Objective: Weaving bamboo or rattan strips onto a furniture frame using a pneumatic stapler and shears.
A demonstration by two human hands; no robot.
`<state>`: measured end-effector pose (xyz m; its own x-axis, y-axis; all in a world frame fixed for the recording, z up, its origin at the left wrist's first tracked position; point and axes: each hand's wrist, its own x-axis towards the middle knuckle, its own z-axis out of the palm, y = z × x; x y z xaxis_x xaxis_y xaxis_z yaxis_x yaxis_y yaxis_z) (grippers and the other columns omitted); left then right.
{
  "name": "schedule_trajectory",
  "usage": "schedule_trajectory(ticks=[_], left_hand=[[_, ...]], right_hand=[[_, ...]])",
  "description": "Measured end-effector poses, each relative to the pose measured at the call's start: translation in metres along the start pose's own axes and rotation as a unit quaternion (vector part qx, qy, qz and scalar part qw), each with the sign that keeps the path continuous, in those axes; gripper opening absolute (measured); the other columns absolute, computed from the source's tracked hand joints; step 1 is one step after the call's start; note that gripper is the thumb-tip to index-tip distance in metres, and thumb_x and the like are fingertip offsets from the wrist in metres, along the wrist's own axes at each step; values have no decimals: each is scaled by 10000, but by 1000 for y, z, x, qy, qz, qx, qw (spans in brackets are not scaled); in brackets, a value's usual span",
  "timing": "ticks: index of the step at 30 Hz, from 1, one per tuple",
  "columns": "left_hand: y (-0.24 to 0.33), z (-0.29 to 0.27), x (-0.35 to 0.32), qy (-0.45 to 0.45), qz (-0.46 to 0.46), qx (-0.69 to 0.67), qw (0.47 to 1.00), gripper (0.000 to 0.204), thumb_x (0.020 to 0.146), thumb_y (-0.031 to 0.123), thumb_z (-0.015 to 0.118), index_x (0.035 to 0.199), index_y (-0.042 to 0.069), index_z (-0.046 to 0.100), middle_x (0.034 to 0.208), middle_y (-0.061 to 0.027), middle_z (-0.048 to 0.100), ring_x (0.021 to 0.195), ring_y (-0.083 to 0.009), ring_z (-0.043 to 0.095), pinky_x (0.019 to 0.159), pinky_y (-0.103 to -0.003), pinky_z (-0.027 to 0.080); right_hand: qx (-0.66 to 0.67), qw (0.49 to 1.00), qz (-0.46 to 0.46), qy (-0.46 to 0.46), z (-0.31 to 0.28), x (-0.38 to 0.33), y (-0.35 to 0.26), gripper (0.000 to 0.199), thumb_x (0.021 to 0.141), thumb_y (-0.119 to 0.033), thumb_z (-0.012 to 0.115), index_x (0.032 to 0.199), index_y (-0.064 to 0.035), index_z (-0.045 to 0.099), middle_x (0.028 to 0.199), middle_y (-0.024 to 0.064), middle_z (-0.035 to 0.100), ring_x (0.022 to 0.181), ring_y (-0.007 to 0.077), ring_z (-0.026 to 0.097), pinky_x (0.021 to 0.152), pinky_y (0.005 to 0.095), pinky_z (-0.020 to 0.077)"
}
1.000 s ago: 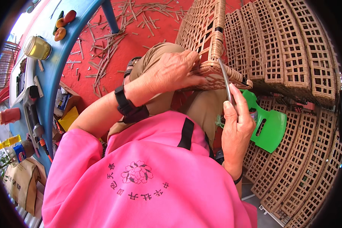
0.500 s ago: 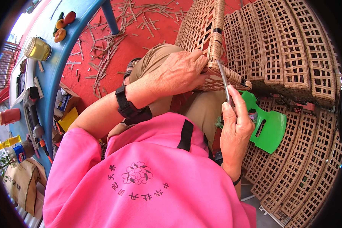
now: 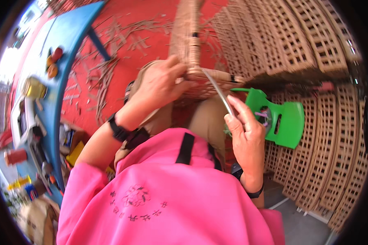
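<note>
A woven wicker piece (image 3: pixel 195 53), tan with dark bands on its wrapped edge, stands between my knees. My left hand (image 3: pixel 161 83) is beside its corner, slightly blurred, with thumb and fingers apart; whether the fingertips touch the weave I cannot tell. My right hand (image 3: pixel 249 134) is closed around a slim, pointed metal tool (image 3: pixel 217 90). The tool slants up to the left, its tip at the corner where the wrapped edges meet. Its lower end is hidden in my palm.
Stacked wicker panels (image 3: pixel 310 49) rise on the right, above more panels (image 3: pixel 315 163). A green plastic chair (image 3: pixel 288 132) stands near my right hand. On the left, a blue table (image 3: pixel 65 53) holds fruit, a jar (image 3: pixel 34 88) and tools. Cut strips (image 3: pixel 106 77) litter the red floor.
My left hand has loosened from the wicker edge and drawn back slightly. The right hand still grips the metal tool at the corner. The whole view has shifted.
</note>
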<state>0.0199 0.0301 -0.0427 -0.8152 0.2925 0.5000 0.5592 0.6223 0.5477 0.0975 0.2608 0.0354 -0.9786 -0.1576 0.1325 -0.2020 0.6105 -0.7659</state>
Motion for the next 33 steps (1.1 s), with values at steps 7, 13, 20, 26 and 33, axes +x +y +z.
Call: schedule_trajectory(ticks=[7,13,20,26,33], left_hand=[[10,-6,12,-28,-155,-190,969,310,902,279,672,940,-28,684,852,-80,556,821,-156,546,736,-299,434],[16,4,28,17,-348,-362,865,309,936,290,622,737,55,597,698,38,477,678,-71,439,663,-262,361],[20,-1,33,2,-377,-322,868,278,942,269,606,799,32,624,761,19,530,724,-70,463,693,-258,372],[15,-3,32,-21,-397,-350,849,249,976,233,601,1039,-2,655,948,-21,634,872,-103,586,801,-280,450],[17,1,26,18,-393,-394,831,305,947,233,632,1073,-42,667,957,-30,643,900,-91,587,859,-259,444]], right_hand=[[335,905,224,135,-28,-45,119,419,873,-97,680,1229,53,519,824,-1,571,582,43,491,505,185,368],[402,784,363,301,5,-41,295,218,893,-66,645,1097,4,613,864,65,647,644,137,641,490,231,480],[559,658,417,284,10,5,433,104,889,17,571,991,26,584,885,107,653,768,216,677,605,336,577],[702,542,308,345,-19,67,485,74,903,0,557,959,43,580,831,153,628,766,259,655,656,343,584],[736,333,309,502,-3,72,477,363,967,-175,595,1203,77,484,1175,227,550,1088,357,603,924,491,569]])
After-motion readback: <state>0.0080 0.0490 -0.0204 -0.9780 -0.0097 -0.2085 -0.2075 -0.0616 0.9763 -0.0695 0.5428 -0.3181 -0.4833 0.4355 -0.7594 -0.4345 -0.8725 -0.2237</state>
